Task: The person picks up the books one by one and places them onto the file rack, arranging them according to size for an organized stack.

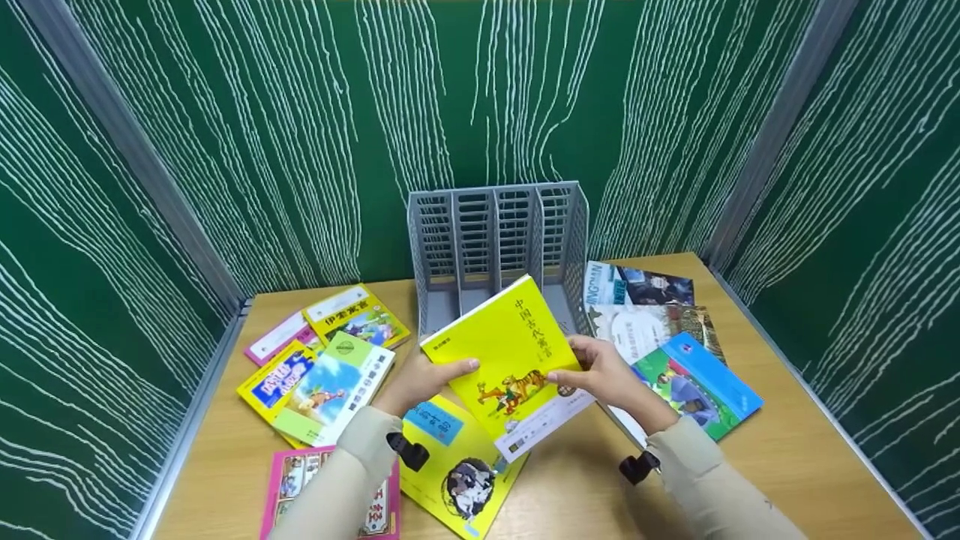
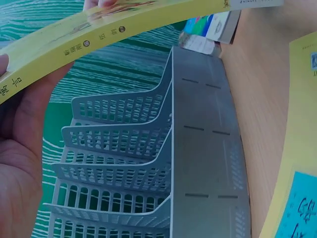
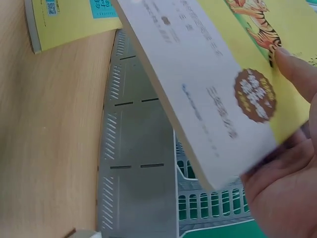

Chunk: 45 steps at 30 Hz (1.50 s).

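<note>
A yellow book with a tiger on its cover is held up by both hands, tilted, in front of the grey file rack. My left hand grips its left side, thumb on the cover and fingers beneath. On the opposite edge my right hand grips it near the tiger picture, thumb on top. The spine of the book faces the left wrist camera. In the right wrist view the white band along the cover of the book shows, with a brown round badge.
The grey rack with several upright slots stands at the back. Books such as a green-and-white one lie at left, a pink one at front left. A yellow book lies below the held one, and a blue-green book at right.
</note>
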{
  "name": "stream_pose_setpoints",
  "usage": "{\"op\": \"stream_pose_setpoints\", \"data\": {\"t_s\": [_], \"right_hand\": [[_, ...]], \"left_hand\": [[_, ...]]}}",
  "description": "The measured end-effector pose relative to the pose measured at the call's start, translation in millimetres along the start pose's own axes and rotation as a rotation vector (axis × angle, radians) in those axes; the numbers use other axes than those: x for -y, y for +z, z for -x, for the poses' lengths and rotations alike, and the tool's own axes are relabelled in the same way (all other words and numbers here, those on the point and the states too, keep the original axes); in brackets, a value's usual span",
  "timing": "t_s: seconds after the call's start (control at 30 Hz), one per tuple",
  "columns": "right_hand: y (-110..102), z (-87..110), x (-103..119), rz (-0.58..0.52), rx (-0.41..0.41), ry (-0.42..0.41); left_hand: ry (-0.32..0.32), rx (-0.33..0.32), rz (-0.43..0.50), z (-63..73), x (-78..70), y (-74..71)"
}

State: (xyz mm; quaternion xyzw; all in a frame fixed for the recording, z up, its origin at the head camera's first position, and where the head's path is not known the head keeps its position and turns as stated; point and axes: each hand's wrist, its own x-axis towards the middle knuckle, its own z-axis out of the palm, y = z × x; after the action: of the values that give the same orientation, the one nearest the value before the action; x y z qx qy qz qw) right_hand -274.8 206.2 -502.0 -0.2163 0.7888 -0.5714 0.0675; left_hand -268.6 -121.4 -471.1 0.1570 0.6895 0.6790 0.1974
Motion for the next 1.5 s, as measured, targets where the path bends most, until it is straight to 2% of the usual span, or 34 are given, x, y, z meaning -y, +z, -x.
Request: {"op": "stream_pose_setpoints", "data": {"t_s": [0.17,0.33,0.5,0.67,0.87,1.07,1.2,1.33,1.5], "right_hand": [[0,-5.2,3,0.085,-0.008,0.001],[-1,-10.8,3,0.174,-0.076,-0.001],[-3,-16.1,-3,0.264,-0.131,-0.031],[-2,-21.3,-14,0.429,-0.158,-0.019],[-2,-28.6,-30,0.573,-0.136,0.032],[-1,-33.7,-49,0.672,-0.089,-0.033],[2,-38.0,-60,0.734,-0.067,-0.093],[6,-43.1,-67,0.807,-0.081,-0.139],[12,-49.5,-69,0.882,-0.072,-0.118]], "left_hand": [[0.07,-0.082,-0.095,5.5,-2.9,-12.3],[0.072,-0.174,-0.096,14.0,-9.3,-27.1],[0.13,-0.257,-0.113,24.2,-16.2,-41.1],[0.161,-0.396,-0.127,35.6,-19.9,-54.4],[0.271,-0.567,-0.188,43.3,-24.9,-66.5],[0.309,-0.676,-0.198,49.1,-29.4,-70.4],[0.31,-0.72,-0.211,51.2,-31.7,-70.0],[0.352,-0.748,-0.236,50.0,-32.8,-68.2],[0.386,-0.8,-0.253,43.6,-29.8,-64.5]]}}
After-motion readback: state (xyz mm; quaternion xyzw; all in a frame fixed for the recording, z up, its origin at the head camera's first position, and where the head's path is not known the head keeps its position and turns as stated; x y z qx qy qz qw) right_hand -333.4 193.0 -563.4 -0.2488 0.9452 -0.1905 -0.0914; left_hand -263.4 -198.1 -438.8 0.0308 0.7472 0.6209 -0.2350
